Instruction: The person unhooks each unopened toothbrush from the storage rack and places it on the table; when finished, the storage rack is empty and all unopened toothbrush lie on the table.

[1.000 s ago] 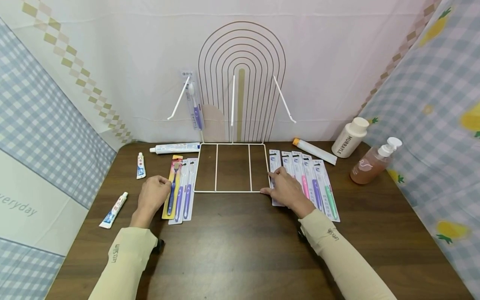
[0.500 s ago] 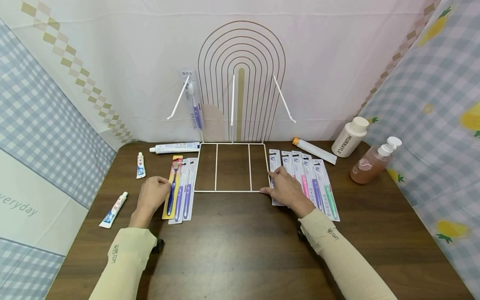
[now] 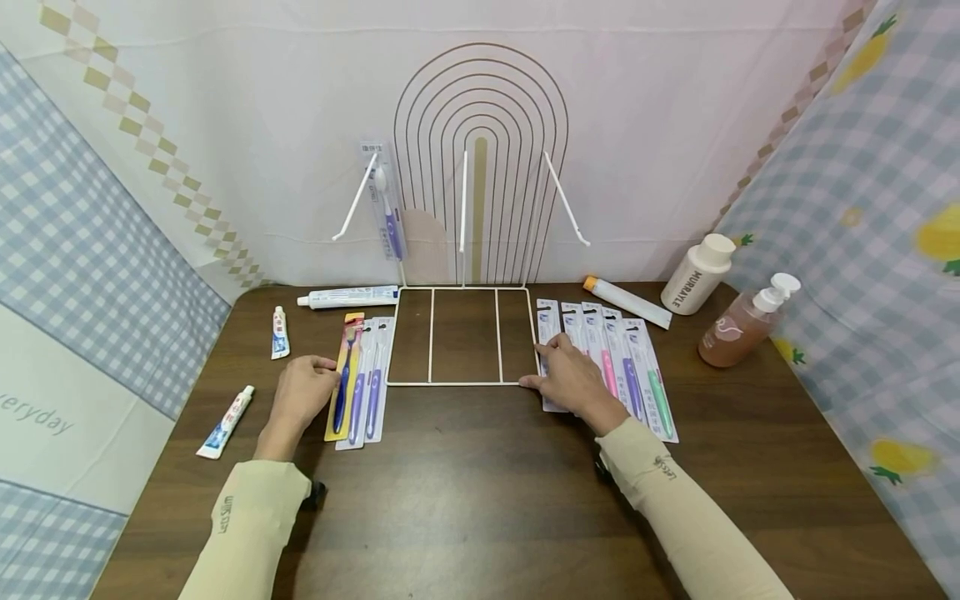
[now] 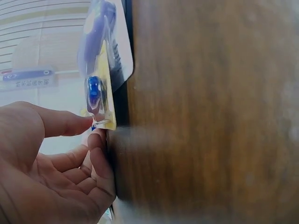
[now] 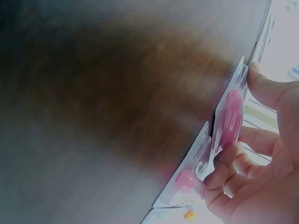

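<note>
In the head view, my left hand (image 3: 303, 392) is at the left edge of a toothbrush in a yellow-backed blister pack (image 3: 342, 412). The left wrist view shows thumb and index finger pinching that pack's edge (image 4: 108, 109); its handle is dark blue. Two packed purple toothbrushes (image 3: 373, 400) lie beside it. My right hand (image 3: 572, 379) covers the middle of the leftmost packed toothbrush (image 3: 548, 315) in the right row. In the right wrist view its handle (image 5: 232, 116) is pink, with thumb and curled fingers gripping opposite edges of the pack.
A white wire rack (image 3: 462, 384) stands between the hands, three prongs above it. One packed toothbrush (image 3: 388, 212) hangs on its left prong. Several more packs (image 3: 633, 383), toothpaste tubes (image 3: 348, 297), an orange-capped tube (image 3: 630, 302), a white bottle (image 3: 697, 275) and a pump bottle (image 3: 746, 325) lie or stand around.
Both hands stay on the same packs with barely any movement. The whole head view has shifted very slightly.
</note>
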The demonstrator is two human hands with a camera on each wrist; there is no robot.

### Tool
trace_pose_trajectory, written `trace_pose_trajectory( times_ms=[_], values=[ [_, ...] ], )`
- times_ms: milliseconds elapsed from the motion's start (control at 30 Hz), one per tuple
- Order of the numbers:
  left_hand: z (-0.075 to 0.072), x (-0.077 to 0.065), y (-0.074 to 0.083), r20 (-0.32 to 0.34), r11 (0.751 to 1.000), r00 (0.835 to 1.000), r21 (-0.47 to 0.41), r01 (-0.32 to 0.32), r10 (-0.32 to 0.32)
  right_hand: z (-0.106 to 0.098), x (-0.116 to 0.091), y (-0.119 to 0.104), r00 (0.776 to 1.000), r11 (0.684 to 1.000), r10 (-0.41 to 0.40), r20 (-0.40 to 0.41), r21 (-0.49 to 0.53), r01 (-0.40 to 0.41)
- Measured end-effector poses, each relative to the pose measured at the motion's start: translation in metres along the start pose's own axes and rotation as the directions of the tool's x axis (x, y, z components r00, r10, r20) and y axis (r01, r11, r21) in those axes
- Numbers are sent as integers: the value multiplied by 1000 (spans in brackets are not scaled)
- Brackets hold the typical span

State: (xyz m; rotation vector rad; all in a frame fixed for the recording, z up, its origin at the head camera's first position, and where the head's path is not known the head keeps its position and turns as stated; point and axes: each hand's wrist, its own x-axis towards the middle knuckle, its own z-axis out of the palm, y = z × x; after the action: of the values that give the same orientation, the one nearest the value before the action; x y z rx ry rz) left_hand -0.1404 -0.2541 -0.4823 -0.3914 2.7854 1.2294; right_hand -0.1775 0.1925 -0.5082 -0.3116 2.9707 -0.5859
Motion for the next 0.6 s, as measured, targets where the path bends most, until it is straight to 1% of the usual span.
trace_pose_trajectory(
  times_ms=[67, 100, 133, 167, 233, 367, 400, 467, 600],
  values=[
    [2, 4, -5, -11, 1000, 1000, 3, -11, 11, 2, 0, 1, 1000, 1000, 2, 2, -1, -2],
    [1, 2, -4, 0, 1000, 1000, -1, -15, 15, 4, 2, 3, 1000, 1000, -5, 0, -10, 5],
    [2, 2, -5, -4, 1000, 1000, 2, -16, 16, 6, 3, 6, 1000, 1000, -6, -3, -11, 6],
    [4, 6, -9, -17, 1000, 1000, 12, -20, 20, 8, 4, 7, 1000, 1000, -9, -7, -14, 9],
    [5, 3, -7, -18, 1000, 1000, 20, -21, 21, 8, 4, 8, 1000, 1000, -12, -8, -19, 12],
    [4, -2, -2, -21, 999, 1000, 29, -19, 19, -3, -3, -3, 1000, 1000, -12, 4, -19, 12],
    [2, -6, 2, -20, 1000, 1000, 20, -14, 14, -7, -6, -8, 1000, 1000, -7, 10, -15, 7],
    [1, -7, 4, -18, 1000, 1000, 22, -13, 13, -15, -11, -18, 1000, 1000, 4, 23, -12, -4],
    [0, -7, 4, -6, 1000, 1000, 18, -5, 5, -22, -16, -25, 999, 1000, 27, 42, -12, -27]
  ],
)
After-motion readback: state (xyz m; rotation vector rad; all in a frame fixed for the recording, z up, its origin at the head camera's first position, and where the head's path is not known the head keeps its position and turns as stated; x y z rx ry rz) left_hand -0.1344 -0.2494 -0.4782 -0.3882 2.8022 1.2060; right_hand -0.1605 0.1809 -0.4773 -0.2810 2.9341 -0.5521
